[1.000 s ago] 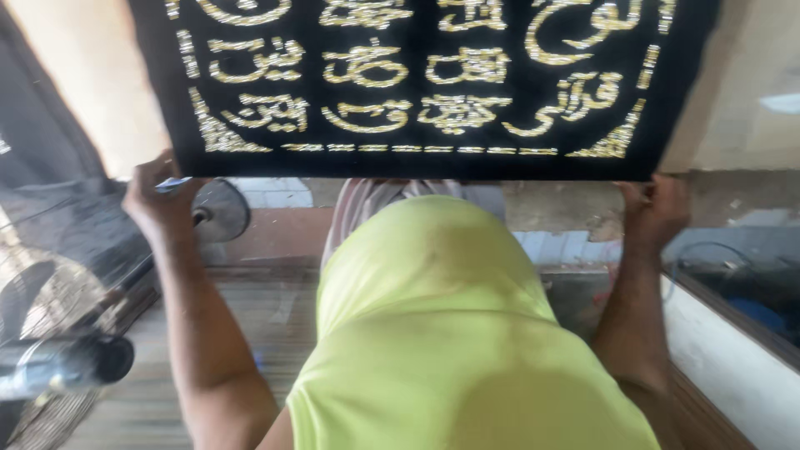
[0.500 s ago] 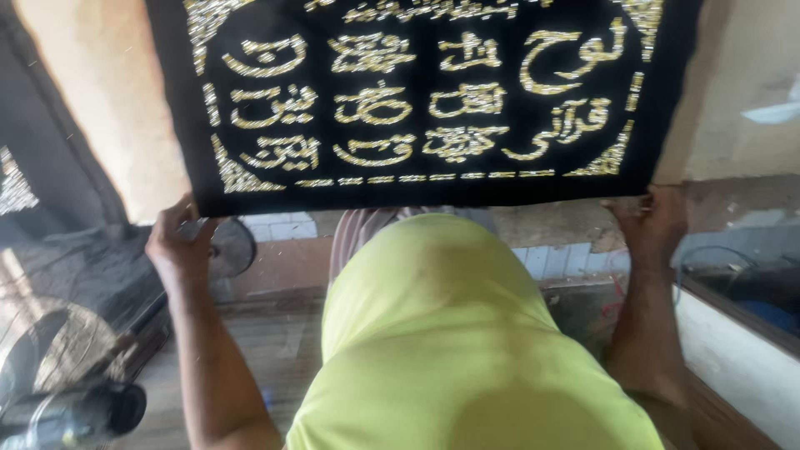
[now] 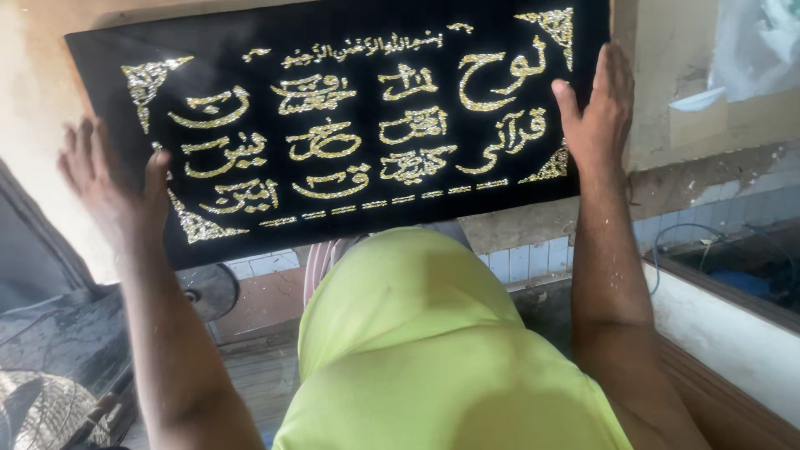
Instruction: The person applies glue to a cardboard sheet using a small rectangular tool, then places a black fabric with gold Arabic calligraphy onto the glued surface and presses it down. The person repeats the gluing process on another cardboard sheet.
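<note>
A black rectangular panel with gold glitter script and gold corner ornaments is held up flat before a pale wall. My left hand grips its lower left edge, thumb over the front face. My right hand clasps its right edge, fingers spread upward along the side. The panel tilts slightly, left side lower. My yellow-green shirt fills the bottom middle.
A fan with a wire guard stands at the lower left, and a second round fan sits behind my left arm. A white-walled trough with a cable lies at the right. A tiled ledge runs under the panel.
The panel has come down in view, so its whole face shows. Both hands have shifted from its bottom corners up onto its side edges.
</note>
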